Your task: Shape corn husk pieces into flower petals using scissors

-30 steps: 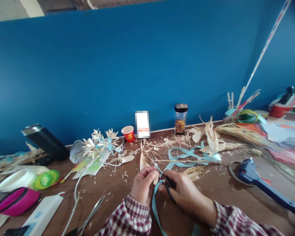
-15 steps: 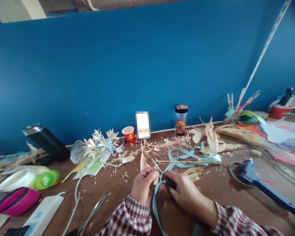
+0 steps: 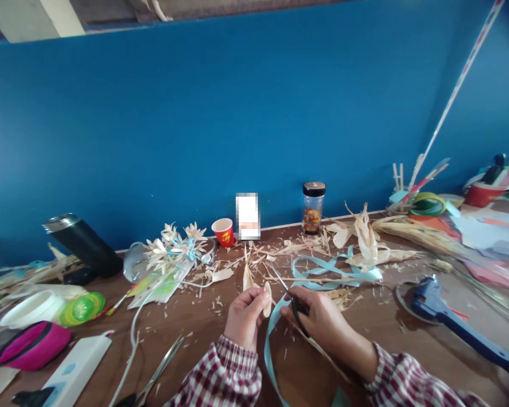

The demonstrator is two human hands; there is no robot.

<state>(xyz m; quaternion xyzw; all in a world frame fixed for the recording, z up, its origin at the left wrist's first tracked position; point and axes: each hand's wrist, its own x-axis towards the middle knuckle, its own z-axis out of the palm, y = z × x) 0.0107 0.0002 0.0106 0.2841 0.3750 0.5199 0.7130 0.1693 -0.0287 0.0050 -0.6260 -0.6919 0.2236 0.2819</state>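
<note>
Between thumb and fingers, my left hand (image 3: 245, 316) pinches a small pale piece of corn husk (image 3: 267, 299). My right hand (image 3: 322, 319) is wrapped round black-handled scissors (image 3: 281, 278), whose blades point up and left, a little apart from the husk piece. Beneath the scissors a light blue ribbon (image 3: 273, 339) runs down the table between my hands and loops beyond them. A pointed husk leaf (image 3: 247, 276) shows just past my left fingers. Husk scraps lie scattered around.
A second pair of scissors (image 3: 163, 362) lies left of my left sleeve. A blue glue gun (image 3: 449, 322) rests at the right. Husk flowers (image 3: 178, 249), a red paper cup (image 3: 223, 232) and a lidded jar (image 3: 313, 209) stand along the back. A power strip (image 3: 74, 370) is at left.
The scissors have drawn away to the right from the husk piece, which now shows more fully in my left fingers. My right hand has shifted slightly right.
</note>
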